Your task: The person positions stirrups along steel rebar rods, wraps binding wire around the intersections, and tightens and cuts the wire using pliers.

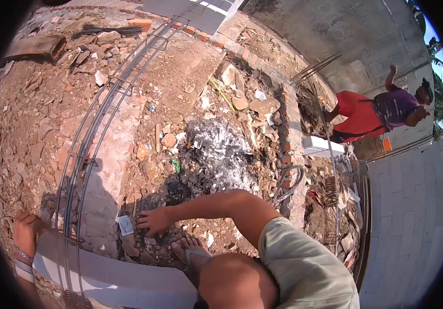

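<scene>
My right hand (154,220) reaches low over the rubble, its fingers spread and nothing visible in them. Just left of its fingertips lies a pale printed scrap (125,225). At the far left, my left hand (27,225) has curled fingers beside the end of a long white block (123,283); whatever it may hold is hidden. The block lies across the bottom, close to my sandalled foot (193,250) and bent knee. A rebar cage (90,123) of long bars and ties runs up from the block's left part, close to my left hand.
Grey-white ash (219,154) and broken bricks cover the ground ahead. A low brick footing (289,134) runs along the right, with a wire coil (291,185) against it. Another person (381,113) stands beyond, near a grey wall (329,41). A block wall (412,221) rises at right.
</scene>
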### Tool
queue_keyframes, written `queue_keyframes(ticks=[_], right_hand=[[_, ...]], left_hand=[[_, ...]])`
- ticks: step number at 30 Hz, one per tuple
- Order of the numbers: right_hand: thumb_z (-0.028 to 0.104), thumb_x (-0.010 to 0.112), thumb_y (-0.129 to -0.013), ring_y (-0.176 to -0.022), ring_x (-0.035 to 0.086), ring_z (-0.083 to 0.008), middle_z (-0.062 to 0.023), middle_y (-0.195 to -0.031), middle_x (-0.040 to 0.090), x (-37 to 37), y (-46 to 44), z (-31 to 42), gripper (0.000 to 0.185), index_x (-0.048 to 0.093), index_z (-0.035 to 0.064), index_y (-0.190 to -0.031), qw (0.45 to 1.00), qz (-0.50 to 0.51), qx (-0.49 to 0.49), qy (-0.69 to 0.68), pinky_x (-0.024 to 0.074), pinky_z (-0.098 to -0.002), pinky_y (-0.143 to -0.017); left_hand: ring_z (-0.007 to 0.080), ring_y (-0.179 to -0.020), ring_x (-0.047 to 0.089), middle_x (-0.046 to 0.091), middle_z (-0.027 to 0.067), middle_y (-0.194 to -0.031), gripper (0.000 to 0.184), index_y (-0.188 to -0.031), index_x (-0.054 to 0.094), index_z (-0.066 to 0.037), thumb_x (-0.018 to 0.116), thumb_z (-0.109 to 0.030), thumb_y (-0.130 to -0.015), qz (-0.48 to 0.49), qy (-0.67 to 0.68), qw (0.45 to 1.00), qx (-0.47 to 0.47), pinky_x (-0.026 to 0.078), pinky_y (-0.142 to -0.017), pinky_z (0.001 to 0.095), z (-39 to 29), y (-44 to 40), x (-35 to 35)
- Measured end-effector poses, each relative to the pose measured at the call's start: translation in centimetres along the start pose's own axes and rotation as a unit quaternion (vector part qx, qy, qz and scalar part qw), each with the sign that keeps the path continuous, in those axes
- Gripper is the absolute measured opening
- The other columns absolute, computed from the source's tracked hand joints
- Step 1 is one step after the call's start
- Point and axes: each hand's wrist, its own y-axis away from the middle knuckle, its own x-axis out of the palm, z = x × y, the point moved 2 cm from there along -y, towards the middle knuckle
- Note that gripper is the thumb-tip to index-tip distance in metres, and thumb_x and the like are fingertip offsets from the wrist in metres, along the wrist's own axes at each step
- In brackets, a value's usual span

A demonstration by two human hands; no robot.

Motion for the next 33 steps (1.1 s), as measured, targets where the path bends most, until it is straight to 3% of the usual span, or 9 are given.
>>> queue_keyframes(ticks=[3,5,10,12,16,19,22,27,33], right_hand=[[0.029,0.068,-0.088,-0.13,0.047,-0.0375,-0.0197,-0.138,0.05,2.2,-2.1,0.3,0.034,0.065,0.0204,-0.12,0.998,-0.034,-0.03,-0.031,0.0342,-0.059,-0.112],[0.022,0.062,-0.09,-0.127,0.049,-0.0379,-0.0206,-0.135,0.051,-0.3,-2.6,0.4,0.025,0.064,0.0173,-0.114,0.996,-0.071,-0.006,-0.05,0.0356,-0.059,-0.11],[0.024,0.058,-0.101,-0.123,0.052,-0.0393,-0.0235,-0.136,0.048,-7.6,-4.9,0.6,0.023,0.057,0.0089,-0.118,0.96,-0.177,0.161,-0.145,0.045,-0.048,-0.102],[0.023,0.058,-0.102,-0.118,0.057,-0.0379,-0.0247,-0.129,0.052,-13.2,-5.2,1.9,0.028,0.054,0.0035,-0.123,0.874,-0.264,0.255,-0.318,0.048,-0.0467,-0.097],[0.03,0.055,-0.106,-0.072,0.062,-0.0132,-0.0067,-0.082,0.067,-17.6,-5.2,4.1,0.029,0.062,0.003,-0.114,0.698,-0.331,0.326,-0.545,0.0489,-0.0315,-0.066],[0.032,0.061,-0.104,-0.069,0.055,-0.0051,-0.0012,-0.079,0.066,-16.0,-4.6,4.0,0.029,0.069,0.0039,-0.105,0.682,-0.352,0.284,-0.575,0.0456,-0.0268,-0.061],[0.031,0.065,-0.101,-0.071,0.061,-0.0129,-0.0041,-0.082,0.07,-17.0,-3.6,5.9,0.027,0.074,0.0052,-0.096,0.678,-0.24,0.391,-0.574,0.048,-0.0311,-0.065],[0.021,0.076,-0.088,-0.102,0.067,-0.0331,-0.0112,-0.104,0.073,-12.5,-4.6,6.6,0.012,0.078,0.0094,-0.092,0.92,-0.218,0.125,-0.3,0.0527,-0.0432,-0.085],[0.003,0.072,-0.084,-0.109,0.064,-0.0345,-0.0169,-0.119,0.067,-9.2,-5.6,7.2,0.024,0.072,0.0052,-0.108,0.911,-0.168,0.161,-0.341,0.051,-0.0463,-0.093]], left_hand=[[0.0318,-0.073,0.069,0.069,0.0102,-0.071,0.009,-0.076,0.075,-0.013,0.076,-0.018,-0.07,0.173,0.062,0.981,-0.063,0.053,-0.069,0.0437,-1.6,-3.1,-3.0],[0.0296,-0.071,0.072,0.073,0.0107,-0.074,0.01,-0.075,0.077,-0.015,0.075,-0.025,-0.076,0.296,-0.095,0.949,-0.061,0.057,-0.072,0.041,-2.0,-4.6,-3.2],[0.0343,-0.088,0.075,0.076,0.0165,-0.089,0.055,-0.086,0.078,-0.004,0.08,-0.058,-0.08,0.455,-0.117,0.87,-0.148,0.059,-0.08,0.0426,-3.3,-9.5,-3.6],[0.0331,-0.09,0.075,0.077,0.0128,-0.094,0.033,-0.095,0.081,-0.008,0.083,-0.031,-0.072,0.52,-0.043,0.833,-0.185,0.058,-0.075,0.0433,-2.1,-10.0,-2.8],[0.028,-0.073,0.07,0.074,0.0128,-0.077,0.033,-0.083,0.079,-0.001,0.08,-0.031,-0.069,0.479,0.045,0.859,-0.173,0.054,-0.066,0.0425,-0.4,-8.8,-0.9],[0.0298,-0.071,0.068,0.072,0.0123,-0.073,0.045,-0.075,0.077,-0.005,0.075,-0.049,-0.083,0.444,0.094,0.875,-0.166,0.053,-0.07,0.0443,-0.9,-8.0,-3.3],[0.036,-0.074,0.07,0.072,0.0162,-0.074,0.053,-0.076,0.077,-0.003,0.075,-0.055,-0.084,0.366,0.031,0.917,-0.155,0.055,-0.07,0.0468,-1.8,-6.8,-3.4],[0.0373,-0.072,0.071,0.072,0.0165,-0.073,0.047,-0.076,0.076,-0.008,0.078,-0.055,-0.08,0.282,-0.002,0.944,-0.173,0.055,-0.067,0.0473,-2.2,-6.0,-6.3],[0.0344,-0.078,0.071,0.074,0.0119,-0.08,0.026,-0.079,0.075,-0.008,0.071,-0.033,-0.085,0.198,-0.103,0.971,-0.091,0.057,-0.071,0.0439,-1.6,-3.9,-6.1]])
